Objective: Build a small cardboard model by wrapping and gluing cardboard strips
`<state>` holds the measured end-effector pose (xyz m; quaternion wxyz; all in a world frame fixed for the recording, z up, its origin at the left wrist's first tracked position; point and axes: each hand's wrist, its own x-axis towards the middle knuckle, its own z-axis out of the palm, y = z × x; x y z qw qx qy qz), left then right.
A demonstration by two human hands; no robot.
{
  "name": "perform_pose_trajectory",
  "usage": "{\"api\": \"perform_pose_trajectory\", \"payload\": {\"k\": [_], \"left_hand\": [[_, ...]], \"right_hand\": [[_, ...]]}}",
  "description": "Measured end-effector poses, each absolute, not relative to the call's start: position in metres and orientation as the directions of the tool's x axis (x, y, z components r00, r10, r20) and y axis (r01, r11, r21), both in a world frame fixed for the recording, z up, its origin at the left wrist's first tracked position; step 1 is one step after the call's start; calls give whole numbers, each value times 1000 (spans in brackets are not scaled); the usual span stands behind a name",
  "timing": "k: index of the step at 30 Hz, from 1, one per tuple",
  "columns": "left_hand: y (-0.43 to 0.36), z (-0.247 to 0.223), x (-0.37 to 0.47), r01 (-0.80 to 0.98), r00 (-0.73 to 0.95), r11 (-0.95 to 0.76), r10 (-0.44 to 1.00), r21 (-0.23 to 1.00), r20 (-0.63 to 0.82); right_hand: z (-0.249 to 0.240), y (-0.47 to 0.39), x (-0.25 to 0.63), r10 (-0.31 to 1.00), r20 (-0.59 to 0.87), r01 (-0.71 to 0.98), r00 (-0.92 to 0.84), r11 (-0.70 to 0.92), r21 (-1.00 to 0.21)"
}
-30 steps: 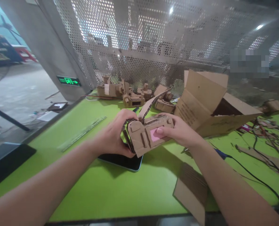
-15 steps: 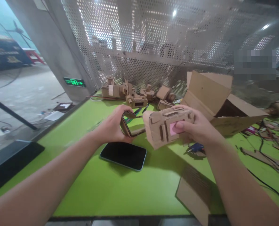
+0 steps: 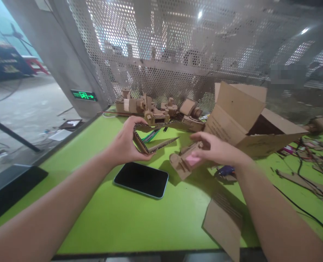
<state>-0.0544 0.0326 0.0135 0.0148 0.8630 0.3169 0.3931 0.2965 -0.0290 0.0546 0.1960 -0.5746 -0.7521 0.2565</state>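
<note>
My left hand (image 3: 124, 143) is closed on the folded end of a bent corrugated cardboard strip (image 3: 142, 141). The strip's two arms spread apart to the right. My right hand (image 3: 215, 147) is at a small cardboard model (image 3: 181, 165) with ridges and a pink patch (image 3: 193, 159), low over the table or resting on it. The thumb is at the pink patch; the index finger arches above the model, and the other fingers are partly hidden. A smartphone (image 3: 142, 180) with a dark screen lies flat below my left hand.
Several cardboard models (image 3: 160, 115) stand along the back, before a perforated metal screen (image 3: 150, 62). An open cardboard box (image 3: 267, 143) stands at the right, near a blue tool (image 3: 226, 171) and tangled cables (image 3: 304, 156). A cardboard sheet (image 3: 222, 223) overhangs the green table's (image 3: 139, 229) front edge.
My right hand has lowered the cardboard model toward the table, and its index finger has lifted. The strip in my left hand now shows its full length, no longer covered by the model.
</note>
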Motion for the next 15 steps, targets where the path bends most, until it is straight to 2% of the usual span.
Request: {"api": "perform_pose_trajectory", "payload": {"k": [2, 3, 5, 7, 9, 15], "left_hand": [[28, 15, -51, 502, 504, -813, 552, 295, 664], [25, 17, -49, 482, 516, -821, 548, 306, 658], [16, 21, -44, 445, 550, -834, 541, 325, 636], [6, 25, -38, 421, 590, -846, 530, 328, 609], [-3, 27, -33, 364, 619, -876, 482, 317, 620], [-15, 27, -22, 200, 684, -927, 364, 318, 632]], "right_hand": [[55, -31, 286, 936, 311, 744, -165, 325, -584], [55, -33, 279, 874, 471, 748, -118, 390, -537], [55, -38, 264, 736, 656, 764, -164, 516, -388], [52, -43, 251, 636, 722, 755, -274, 607, -249], [47, -45, 243, 591, 731, 750, -342, 640, -167], [41, -48, 240, 496, 778, 744, -385, 666, -56]]}}
